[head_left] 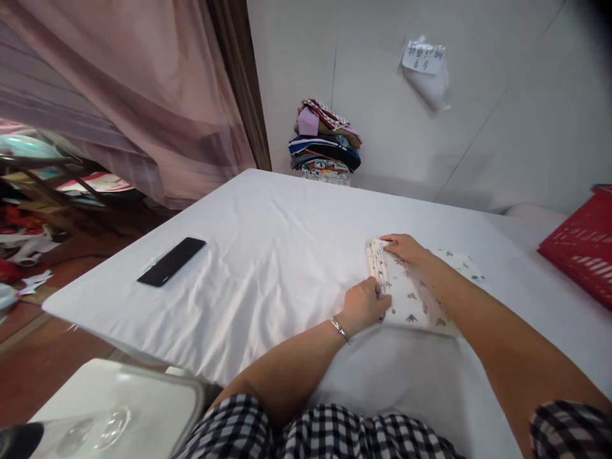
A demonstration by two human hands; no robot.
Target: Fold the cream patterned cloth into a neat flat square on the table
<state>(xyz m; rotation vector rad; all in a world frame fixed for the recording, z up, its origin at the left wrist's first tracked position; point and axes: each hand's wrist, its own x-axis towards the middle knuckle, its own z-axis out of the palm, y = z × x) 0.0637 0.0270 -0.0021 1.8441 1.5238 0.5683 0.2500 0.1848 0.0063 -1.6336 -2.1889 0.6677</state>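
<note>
A white cloth with small printed motifs (406,299) lies on the right part of the white-covered table (287,229). Its left end is folded into several stacked layers, while the rest stretches flat to the right under my right forearm. My left hand (364,302) grips the near corner of the folded end, thumb on top. At the far corner of that same end, my right hand (404,247) is closed on the cloth. A metal bracelet (341,330) circles my left wrist.
A black phone (172,261) lies on the table's left side. Folded clothes (325,143) are piled against the wall. At the right edge stands a red basket (581,245). A white lidded container (119,401) is at the lower left; a pink curtain (182,95) hangs behind.
</note>
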